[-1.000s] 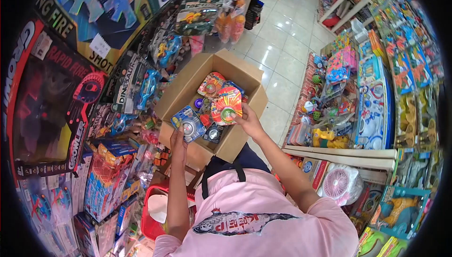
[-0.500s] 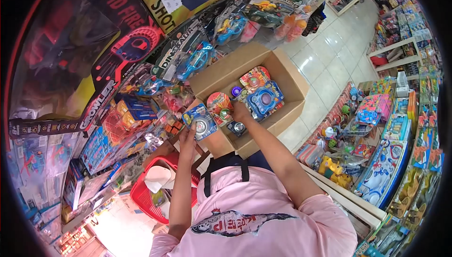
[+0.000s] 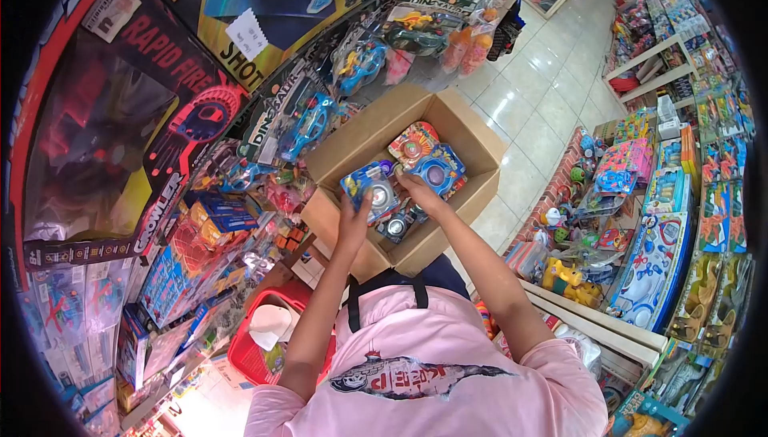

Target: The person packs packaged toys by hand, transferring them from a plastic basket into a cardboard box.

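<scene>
Head view: the left hand (image 3: 353, 222) pinches a blue toy pack (image 3: 369, 184) by its near edge, seemingly to keep its front uncovered, while the right hand's (image 3: 424, 196) fingers reach just beside it, their grip unclear. Below, an open cardboard box (image 3: 364, 134) apparently corrals the orange pack (image 3: 414, 142).

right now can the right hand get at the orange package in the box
Probably yes: the right hand is over the open cardboard box, close to the orange package, and most of that package's face shows uncovered.
</scene>
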`<state>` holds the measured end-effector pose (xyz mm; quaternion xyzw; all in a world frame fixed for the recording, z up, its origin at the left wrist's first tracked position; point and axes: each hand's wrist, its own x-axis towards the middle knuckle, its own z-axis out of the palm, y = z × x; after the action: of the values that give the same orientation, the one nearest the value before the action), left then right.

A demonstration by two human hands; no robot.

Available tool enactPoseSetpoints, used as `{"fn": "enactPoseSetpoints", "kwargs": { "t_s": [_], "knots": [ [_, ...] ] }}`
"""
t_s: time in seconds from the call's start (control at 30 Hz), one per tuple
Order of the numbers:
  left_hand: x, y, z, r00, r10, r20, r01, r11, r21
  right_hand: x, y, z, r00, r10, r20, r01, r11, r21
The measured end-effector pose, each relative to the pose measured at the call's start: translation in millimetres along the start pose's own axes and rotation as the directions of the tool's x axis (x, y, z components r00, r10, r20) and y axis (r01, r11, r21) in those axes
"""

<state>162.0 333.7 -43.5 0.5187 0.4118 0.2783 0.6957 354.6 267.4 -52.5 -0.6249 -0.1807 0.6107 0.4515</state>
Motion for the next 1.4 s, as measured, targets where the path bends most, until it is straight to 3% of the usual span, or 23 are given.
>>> {"fn": "enactPoseSetpoints", "kwargs": {
  "t_s": [0.03,0.1,0.13,0.17,0.23,0.3,0.33,0.43,0.53,0.6,0.63,0.7,0.73,0.77,0.8,0.87,0.9,0.97,1.03,1.13,1.3,1.37,1.4],
  "knots": [
    [8.5,-8.8,7.7,1.000,0.016,-0.009,-0.014,0.990,0.139,-2.2,-4.4,-0.2,1.000,-0.008,-0.009,0.008,1.000,0.000],
    [26.8,-24.1,21.2,0.999,-0.047,0.018,0.043,0.984,0.175,-3.8,-14.9,-0.1,0.987,-0.136,-0.087,0.106,0.952,-0.287],
    [35.0,-25.8,27.4,0.986,-0.169,0.001,0.160,0.934,0.320,8.5,-3.6,-5.2,0.978,-0.117,-0.172,0.028,0.893,-0.450],
    [42.9,-30.3,31.7,0.958,-0.284,-0.039,0.270,0.849,0.455,21.5,10.5,-9.3,0.975,-0.129,-0.181,0.034,0.892,-0.450],
    [62.7,-69.8,35.3,0.951,-0.308,-0.036,0.289,0.837,0.465,43.9,35.5,-14.4,0.907,-0.260,-0.332,-0.044,0.724,-0.688],
    [81.7,-127.6,36.6,0.945,-0.283,-0.164,0.326,0.799,0.505,55.4,53.6,-16.1,0.919,-0.222,-0.325,-0.079,0.704,-0.705],
    [96.9,-158.5,30.8,0.914,-0.381,-0.136,0.395,0.767,0.506,60.4,67.7,-16.4,0.936,-0.230,-0.267,-0.041,0.680,-0.732],
    [88.2,-128.5,29.8,0.884,-0.459,-0.087,0.411,0.676,0.611,56.3,81.8,-17.8,0.963,-0.176,-0.204,-0.048,0.633,-0.773],
    [76.1,-102.7,30.2,0.932,-0.362,-0.012,0.274,0.685,0.675,38.2,91.9,-19.3,0.853,-0.468,-0.232,0.112,0.599,-0.793],
    [54.5,-79.8,33.0,0.985,-0.171,0.020,0.089,0.603,0.793,6.3,75.6,-21.6,0.874,-0.412,-0.258,0.091,0.660,-0.746],
    [42.1,-67.0,36.7,0.985,-0.171,0.037,0.075,0.604,0.794,-12.7,62.8,-20.7,0.898,-0.358,-0.257,0.083,0.710,-0.699],
    [21.3,-48.9,48.8,0.980,0.078,0.182,-0.180,0.735,0.653,-60.1,36.8,-3.4,0.830,-0.447,-0.333,0.141,0.746,-0.650],
    [11.9,-56.4,55.5,0.929,0.282,0.238,-0.368,0.747,0.554,-81.9,30.5,3.3,0.640,-0.642,-0.422,0.167,0.652,-0.740],
    [0.3,-52.4,64.0,0.924,0.288,0.250,-0.380,0.745,0.548,-97.7,32.6,7.2,0.400,-0.795,-0.456,0.155,0.549,-0.821],
    [-15.0,-41.8,72.5,0.901,0.286,0.325,-0.408,0.814,0.414,-105.7,44.7,7.3,0.388,-0.797,-0.463,0.151,0.551,-0.821],
    [-48.3,-27.7,87.1,0.860,0.298,0.415,-0.428,0.863,0.267,-112.5,85.6,-1.7,0.208,-0.695,-0.688,0.184,0.719,-0.670],
    [-67.3,-24.7,92.4,0.835,0.236,0.497,-0.390,0.891,0.232,-118.4,107.0,-6.7,0.189,-0.694,-0.695,0.184,0.720,-0.669],
    [-97.0,-26.2,97.2,0.782,0.179,0.597,-0.361,0.911,0.200,-134.0,153.3,-18.8,0.338,-0.424,-0.840,0.149,0.906,-0.396],
    [-125.1,-33.4,97.8,0.655,0.019,0.756,-0.313,0.916,0.249,-157.2,206.7,-32.4,0.483,-0.405,-0.776,0.059,0.899,-0.433],
    [-141.5,-100.4,88.2,0.561,-0.060,0.826,-0.341,0.892,0.296,-198.2,299.4,-50.0,0.670,-0.158,-0.725,-0.241,0.878,-0.414],
    [-154.8,-222.8,36.1,0.468,-0.380,0.798,-0.453,0.672,0.586,-294.1,439.5,-43.9,0.633,0.253,-0.731,-0.445,0.892,-0.077],
    [-175.7,-238.2,19.7,0.461,-0.624,0.631,-0.460,0.441,0.771,-331.5,494.8,-26.7,0.592,0.362,-0.721,-0.485,0.874,0.040],
    [-183.5,-257.1,3.3,0.452,-0.631,0.631,-0.474,0.430,0.769,-347.7,521.3,-13.9,0.557,0.440,-0.704,-0.514,0.849,0.124]
  ]
}}
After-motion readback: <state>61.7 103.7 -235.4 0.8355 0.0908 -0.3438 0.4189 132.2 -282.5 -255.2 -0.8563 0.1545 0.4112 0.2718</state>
